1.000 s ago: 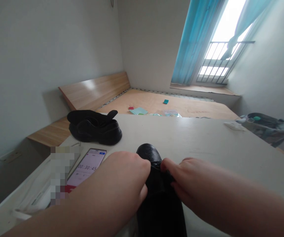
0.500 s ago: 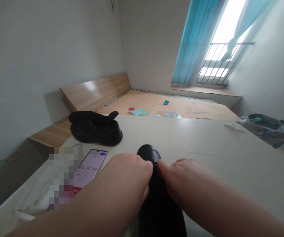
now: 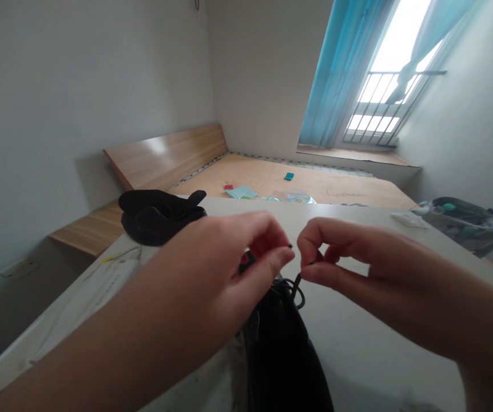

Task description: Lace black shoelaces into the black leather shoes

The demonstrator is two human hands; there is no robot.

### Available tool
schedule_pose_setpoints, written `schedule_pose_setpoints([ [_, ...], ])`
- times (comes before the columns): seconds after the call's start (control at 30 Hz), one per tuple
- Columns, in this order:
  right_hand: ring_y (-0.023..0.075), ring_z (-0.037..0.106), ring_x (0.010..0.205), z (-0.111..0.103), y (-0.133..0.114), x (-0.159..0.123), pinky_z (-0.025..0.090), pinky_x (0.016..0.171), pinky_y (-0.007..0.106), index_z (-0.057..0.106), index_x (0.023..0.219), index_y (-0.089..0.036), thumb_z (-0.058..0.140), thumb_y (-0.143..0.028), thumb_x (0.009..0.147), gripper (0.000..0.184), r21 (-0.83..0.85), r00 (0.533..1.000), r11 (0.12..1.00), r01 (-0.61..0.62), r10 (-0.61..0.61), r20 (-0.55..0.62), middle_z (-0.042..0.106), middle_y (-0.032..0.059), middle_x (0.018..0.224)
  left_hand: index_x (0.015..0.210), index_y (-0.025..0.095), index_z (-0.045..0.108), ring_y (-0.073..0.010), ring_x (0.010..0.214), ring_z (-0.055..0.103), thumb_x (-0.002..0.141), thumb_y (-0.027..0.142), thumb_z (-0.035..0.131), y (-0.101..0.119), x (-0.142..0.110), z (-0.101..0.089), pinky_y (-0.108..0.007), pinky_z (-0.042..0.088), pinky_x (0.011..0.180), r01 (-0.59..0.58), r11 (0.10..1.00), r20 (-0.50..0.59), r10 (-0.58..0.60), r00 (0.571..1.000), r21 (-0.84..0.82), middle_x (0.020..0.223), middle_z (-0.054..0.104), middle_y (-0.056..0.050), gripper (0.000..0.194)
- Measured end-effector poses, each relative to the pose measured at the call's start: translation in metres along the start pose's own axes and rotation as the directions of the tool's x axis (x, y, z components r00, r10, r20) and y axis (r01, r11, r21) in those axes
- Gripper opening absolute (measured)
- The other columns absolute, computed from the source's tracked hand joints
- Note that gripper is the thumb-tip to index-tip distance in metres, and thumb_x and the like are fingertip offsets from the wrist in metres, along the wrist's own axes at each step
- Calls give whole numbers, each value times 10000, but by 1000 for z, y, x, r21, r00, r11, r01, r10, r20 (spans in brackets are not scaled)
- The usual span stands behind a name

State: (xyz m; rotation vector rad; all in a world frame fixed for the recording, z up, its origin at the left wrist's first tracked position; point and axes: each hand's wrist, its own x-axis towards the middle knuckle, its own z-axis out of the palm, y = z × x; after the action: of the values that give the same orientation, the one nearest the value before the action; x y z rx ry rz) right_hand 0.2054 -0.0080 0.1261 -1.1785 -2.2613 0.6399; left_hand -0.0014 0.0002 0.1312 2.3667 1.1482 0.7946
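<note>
1. Both hands have come up off the front of the black shoe since half a second ago and now hang above it, near each other but apart.
2. In the head view, the left hand, at the centre of the frame, is curled into a pinch; a small dark tip shows between its thumb and finger, too small to identify surely.
3. Right of centre, the right hand is bent, thumb and forefinger nearly meeting on a dark lace that rises from the shoe.
4. That shoe stands at bottom centre on the pale desk, its toe largely hidden behind the left hand.
5. Left of centre, a second shoe rests near the desk's far edge, partly covered by the left hand.
6. Across the middle of the frame, beyond the desk, lies a bed; a blue curtain hangs at upper right.
</note>
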Motion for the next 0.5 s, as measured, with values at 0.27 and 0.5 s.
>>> schedule_pose_setpoints([
  [0.27,118,507,671,4,-12,3,438,579,222,599,758,-258,717,-303,849,156,533,965,817,219,-98,-245,561,-39,724,843,264,652,-94,762,671,893,266,646,9,-2,8,-183,535,712,-168,884,-222,75,972,-436,818,707,97,50],
  [0.5,92,461,605,18,-12,11,404,502,208,598,718,-246,786,-359,778,227,531,886,784,322,-53,-460,532,-47,693,819,262,688,-116,768,689,848,271,706,5,4,14,-199,549,692,-84,814,-193,-35,981,-575,795,724,81,35],
])
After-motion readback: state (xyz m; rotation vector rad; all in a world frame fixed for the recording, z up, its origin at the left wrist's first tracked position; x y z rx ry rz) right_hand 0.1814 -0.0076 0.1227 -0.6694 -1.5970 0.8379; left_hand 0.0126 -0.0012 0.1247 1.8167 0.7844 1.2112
